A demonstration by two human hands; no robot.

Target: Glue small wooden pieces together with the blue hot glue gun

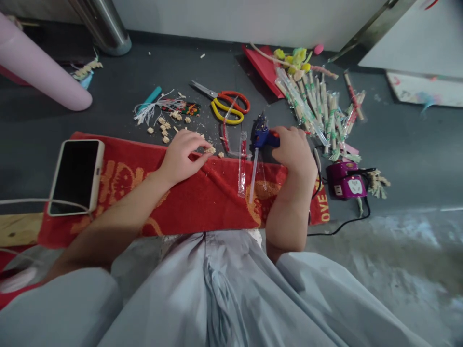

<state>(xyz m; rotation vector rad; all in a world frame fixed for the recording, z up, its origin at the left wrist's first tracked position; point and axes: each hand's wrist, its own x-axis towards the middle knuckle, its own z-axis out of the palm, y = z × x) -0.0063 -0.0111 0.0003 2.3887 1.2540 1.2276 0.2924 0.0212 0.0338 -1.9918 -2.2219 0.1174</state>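
My left hand (184,155) is closed, thumb and forefinger pinching a small beige piece (210,150) over the far edge of the red towel (202,207). My right hand (294,149) wraps round the handle of a blue glue gun (261,131), whose clear glue stick (254,176) sticks out toward me over the towel. Between the hands lie a clear wrapper with red inside (242,164) and a red-and-clear strip (226,137). Several beige bits (164,126) are scattered beyond my left hand. Scissors (226,103) with one red and one yellow handle lie open beyond.
A phone (76,176) rests on the towel's left end. Several wrapped sticks (318,103) lie at the back right, near a purple box with a black cable (346,180). White strings (150,112) and a teal tool (151,96) lie back left, below a metal cylinder (108,29).
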